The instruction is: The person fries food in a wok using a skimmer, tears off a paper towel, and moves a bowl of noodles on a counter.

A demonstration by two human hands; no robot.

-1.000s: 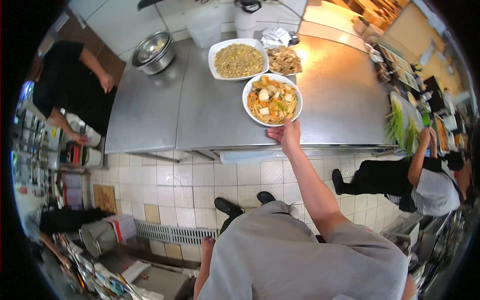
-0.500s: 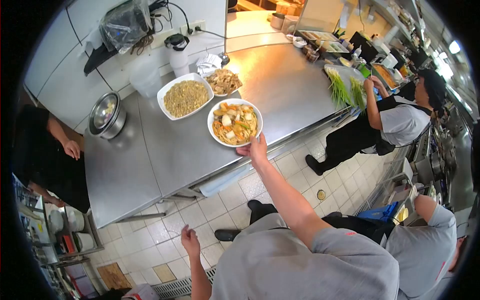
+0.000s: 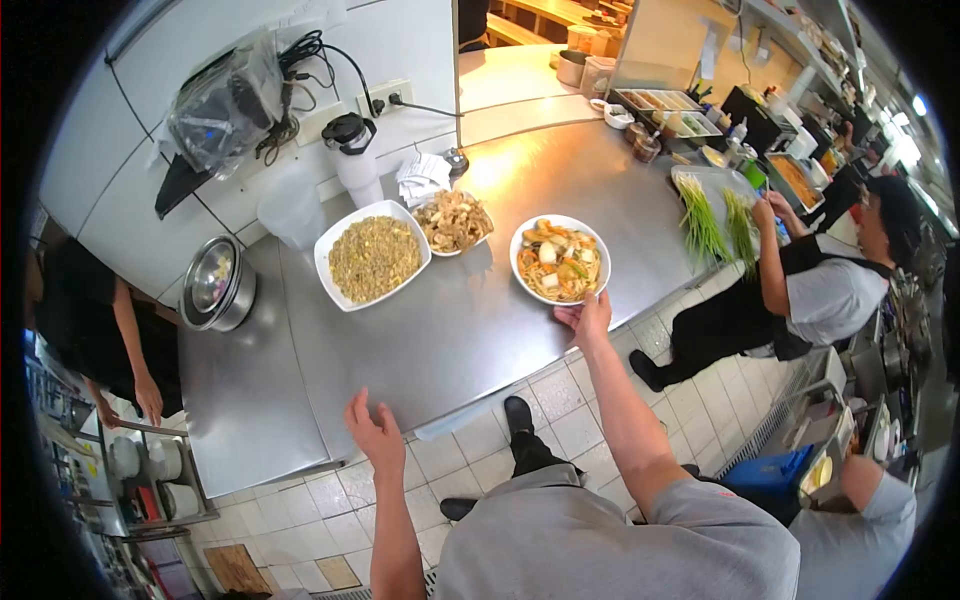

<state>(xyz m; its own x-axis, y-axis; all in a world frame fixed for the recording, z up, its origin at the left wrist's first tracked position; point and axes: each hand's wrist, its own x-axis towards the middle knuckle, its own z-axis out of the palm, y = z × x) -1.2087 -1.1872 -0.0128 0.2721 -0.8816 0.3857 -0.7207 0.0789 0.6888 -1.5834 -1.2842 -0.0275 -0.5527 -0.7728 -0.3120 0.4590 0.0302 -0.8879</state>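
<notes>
My right hand (image 3: 588, 318) grips the near rim of a white bowl of noodles (image 3: 560, 262), thumb at the edge and fingers low against its side. Vegetables and pale chunks top the noodles. My left hand (image 3: 377, 432) hovers at the front edge of the steel table, fingers apart, holding nothing. Left of the noodles is a square white dish of fried rice (image 3: 372, 257). Tucked behind its right corner stands a smaller white dish of brown, meat-like pieces (image 3: 453, 221).
Steel bowls (image 3: 219, 283) stand on the steel table (image 3: 400, 350) at the left. Along the wall are a clear plastic container (image 3: 291, 213) and a white flask (image 3: 354, 160). At right a co-worker (image 3: 835, 280) handles green stalks (image 3: 703, 217). Another person in black (image 3: 90, 320) stands at far left.
My right hand has moved the bowl of noodles rightward, away from the fried rice. My left hand has risen to the table edge. The view has shifted slightly.
</notes>
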